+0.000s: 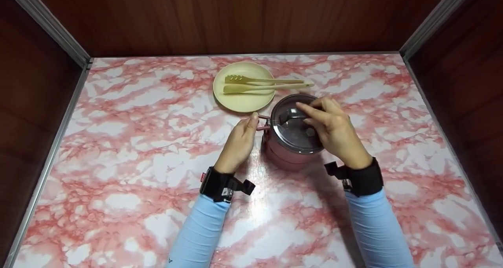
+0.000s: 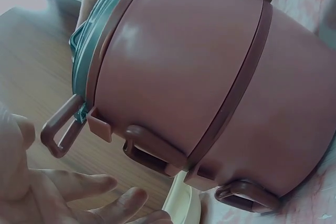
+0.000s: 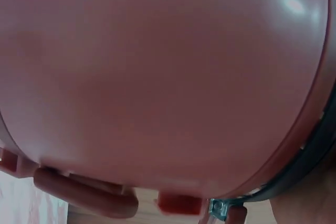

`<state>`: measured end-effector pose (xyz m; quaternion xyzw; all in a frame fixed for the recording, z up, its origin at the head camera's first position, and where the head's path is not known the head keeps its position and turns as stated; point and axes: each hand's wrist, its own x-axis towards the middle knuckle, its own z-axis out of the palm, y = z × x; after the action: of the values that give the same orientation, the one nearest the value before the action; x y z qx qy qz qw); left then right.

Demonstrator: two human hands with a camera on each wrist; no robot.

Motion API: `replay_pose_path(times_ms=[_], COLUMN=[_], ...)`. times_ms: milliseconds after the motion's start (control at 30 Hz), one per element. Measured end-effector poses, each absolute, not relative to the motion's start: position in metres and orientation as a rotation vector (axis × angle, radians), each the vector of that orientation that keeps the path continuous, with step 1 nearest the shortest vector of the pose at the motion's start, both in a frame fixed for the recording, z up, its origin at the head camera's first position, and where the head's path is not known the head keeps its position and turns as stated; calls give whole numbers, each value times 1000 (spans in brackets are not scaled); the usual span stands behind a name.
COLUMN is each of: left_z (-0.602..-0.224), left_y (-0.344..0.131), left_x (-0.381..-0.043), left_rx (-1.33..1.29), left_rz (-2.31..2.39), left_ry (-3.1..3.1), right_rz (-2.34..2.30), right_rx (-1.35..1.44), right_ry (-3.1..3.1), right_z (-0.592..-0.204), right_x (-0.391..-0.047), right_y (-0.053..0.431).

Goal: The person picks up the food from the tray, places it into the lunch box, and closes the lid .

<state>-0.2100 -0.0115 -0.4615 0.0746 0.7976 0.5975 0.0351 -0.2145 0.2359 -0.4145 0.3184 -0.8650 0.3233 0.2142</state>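
Note:
A pink two-tier lunch pot (image 1: 289, 158) stands upright with a dark see-through lid (image 1: 296, 140) on top. My right hand (image 1: 334, 126) is over the lid, index finger and thumb on either side of its raised handle (image 1: 289, 114). Beside the pot's left side is my left hand (image 1: 239, 140), near a wire-like pink clasp (image 1: 264, 128). In the left wrist view, that clasp (image 2: 65, 124) sticks outward from the rim, and my left fingers (image 2: 79, 183) are loosely extended, apart from it. The right wrist view is mostly filled by the pot wall (image 3: 157, 87).
Behind the pot lies a cream plate (image 1: 243, 105). A slotted turner (image 1: 251, 79) and a flat spatula (image 1: 251, 89) rest across it, handles pointing right. The table (image 1: 137, 162) has a red-and-white marbled top, with brown panels at the back and sides.

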Motion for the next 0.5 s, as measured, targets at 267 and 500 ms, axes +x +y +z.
replay_pose_path(times_ms=[267,500], left_z=[-459,-453], left_y=[-13,-14], left_x=[-208,-206], left_rx=[263,262], left_rz=[1792,1791], left_ry=[2497,2539], right_rz=[887,906], right_rx=[883,893], right_ry=[-2409,-2392], right_z=[-416,-418], right_x=[-214,-217], right_y=[236,238])
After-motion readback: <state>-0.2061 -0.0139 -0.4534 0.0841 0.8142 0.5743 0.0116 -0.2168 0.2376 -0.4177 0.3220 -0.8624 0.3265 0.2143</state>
